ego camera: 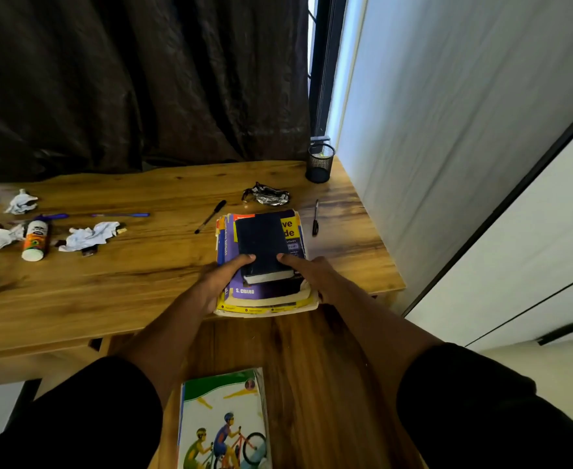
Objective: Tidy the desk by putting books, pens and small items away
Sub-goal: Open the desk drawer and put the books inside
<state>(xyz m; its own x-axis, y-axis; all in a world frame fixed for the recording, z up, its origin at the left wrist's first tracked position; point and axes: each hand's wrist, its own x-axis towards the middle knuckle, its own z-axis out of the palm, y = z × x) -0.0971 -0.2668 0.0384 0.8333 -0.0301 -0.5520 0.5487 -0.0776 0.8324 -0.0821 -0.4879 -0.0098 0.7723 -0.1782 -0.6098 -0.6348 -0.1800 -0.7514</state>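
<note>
Lying nearest the camera on a lower wooden surface [312,384], a paperback with cartoon cyclists on its white-and-green cover [222,421] has its long axis running away from the viewer, between two black-sleeved arms. Beyond it, both bare hands clasp a stack of books [261,265] at the near right edge of the wooden desk [109,282], the stack's near end jutting over the edge. The left hand [219,282] curls around the stack's left side, thumb on top; the right hand [315,275] wraps the right side, thumb pressed on the small dark blue hardback [261,245] that tops the pile. Under it lies a purple-and-yellow softcover textbook [261,291]. The stack's long axis points from the viewer toward the curtain, spines along the left.

Just right of the stack lies a black pen [315,218], pointing the same way; to its left a black capped marker [210,216] sits diagonally. Behind the stack is a crumpled silver-and-black foil wrapper [266,194]. Farther left are crumpled white paper scraps [88,235], a white-and-orange glue stick [35,239] and a blue pen [121,215] lying crosswise. In the far right corner stands a black mesh pen cup [319,163], against a dark brown curtain [143,79] and a white wall [447,130].
</note>
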